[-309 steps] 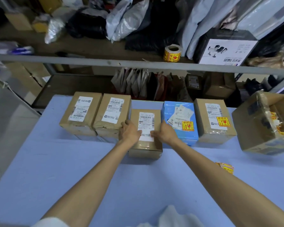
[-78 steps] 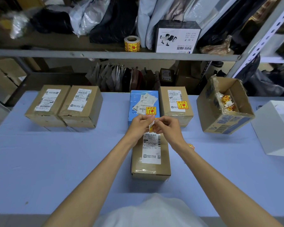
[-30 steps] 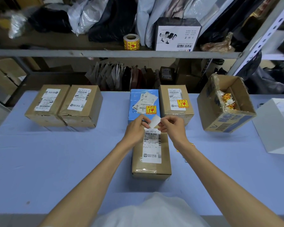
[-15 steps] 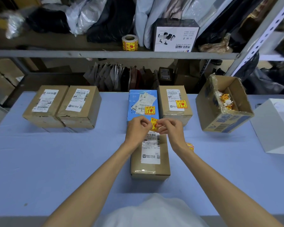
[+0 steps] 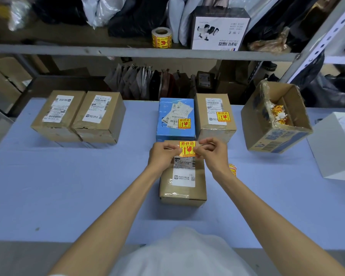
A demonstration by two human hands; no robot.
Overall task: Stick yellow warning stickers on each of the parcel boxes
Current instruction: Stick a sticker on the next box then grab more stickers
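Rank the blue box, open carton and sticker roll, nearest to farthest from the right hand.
1. Blue box, just beyond the right hand.
2. Open carton, off to the right.
3. Sticker roll, up on the shelf.

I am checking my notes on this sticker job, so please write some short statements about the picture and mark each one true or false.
1. The left hand and the right hand both pinch one yellow sticker over the near brown box. True.
2. The blue box has no yellow sticker. False: one is stuck on its top.
3. The far-left brown box and the neighbour brown box carry only white labels. True.
4. The sticker roll lies beside the blue box. False: it stands on the shelf.
5. The open carton is empty. False: crumpled yellow and white scraps lie inside.
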